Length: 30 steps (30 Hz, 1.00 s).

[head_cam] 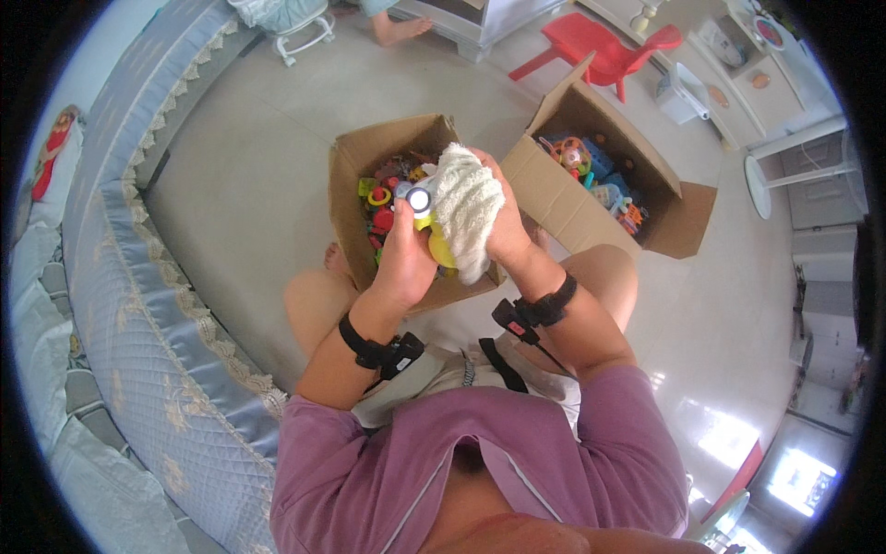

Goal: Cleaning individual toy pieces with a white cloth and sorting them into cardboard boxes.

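In my left hand point(406, 260) is a yellow toy point(441, 248) with a round white, dark-rimmed part facing up. A white terry cloth point(471, 208) is bunched in my right hand point(509, 225) and lies against the toy's right side, hiding part of it. Both hands are above an open cardboard box point(346, 187) that stands between my legs. Several small colourful plastic toys point(381, 218) fill that box.
A second open cardboard box point(574, 204) with toys stands to the right, its flap sticking out. Behind it are a red plastic chair point(602, 48) and a white bin point(682, 93). A bed with a lace-trimmed blue cover point(159, 388) runs along the left. Another person's foot point(403, 31) shows at the top.
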### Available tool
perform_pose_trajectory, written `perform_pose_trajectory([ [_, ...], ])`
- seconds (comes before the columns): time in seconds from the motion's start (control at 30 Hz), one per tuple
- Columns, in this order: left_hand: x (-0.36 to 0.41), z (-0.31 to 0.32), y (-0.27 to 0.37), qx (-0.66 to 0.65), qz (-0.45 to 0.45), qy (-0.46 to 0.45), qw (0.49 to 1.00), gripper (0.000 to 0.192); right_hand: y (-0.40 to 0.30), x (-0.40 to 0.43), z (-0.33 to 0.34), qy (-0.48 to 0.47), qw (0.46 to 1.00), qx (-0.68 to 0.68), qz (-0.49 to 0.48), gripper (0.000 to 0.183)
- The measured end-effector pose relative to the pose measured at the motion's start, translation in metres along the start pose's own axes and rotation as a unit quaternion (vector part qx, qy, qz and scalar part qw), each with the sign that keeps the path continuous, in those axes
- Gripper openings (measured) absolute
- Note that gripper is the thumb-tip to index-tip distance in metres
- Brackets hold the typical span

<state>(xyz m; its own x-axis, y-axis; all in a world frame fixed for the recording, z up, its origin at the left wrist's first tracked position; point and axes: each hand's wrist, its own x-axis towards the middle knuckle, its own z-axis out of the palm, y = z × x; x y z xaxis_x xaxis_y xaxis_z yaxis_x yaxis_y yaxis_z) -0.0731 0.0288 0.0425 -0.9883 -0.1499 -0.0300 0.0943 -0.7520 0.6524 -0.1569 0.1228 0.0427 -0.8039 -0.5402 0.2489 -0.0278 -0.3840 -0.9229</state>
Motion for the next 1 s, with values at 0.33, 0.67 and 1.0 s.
perform_pose_trajectory([
  [0.33,-0.006,-0.003,0.009,-0.164,-0.073,0.029,0.983,0.069,-0.003,0.008,-0.012,-0.016,0.975,0.210,0.067,0.020],
  [0.67,-0.004,-0.008,0.006,-0.088,-0.117,0.114,0.983,0.059,-0.007,-0.002,-0.008,-0.052,0.979,-0.180,-0.079,0.034],
  [1.0,-0.003,-0.013,0.001,-0.112,-0.197,0.085,0.970,0.058,0.019,0.007,-0.036,-0.042,0.967,0.244,0.063,0.029],
])
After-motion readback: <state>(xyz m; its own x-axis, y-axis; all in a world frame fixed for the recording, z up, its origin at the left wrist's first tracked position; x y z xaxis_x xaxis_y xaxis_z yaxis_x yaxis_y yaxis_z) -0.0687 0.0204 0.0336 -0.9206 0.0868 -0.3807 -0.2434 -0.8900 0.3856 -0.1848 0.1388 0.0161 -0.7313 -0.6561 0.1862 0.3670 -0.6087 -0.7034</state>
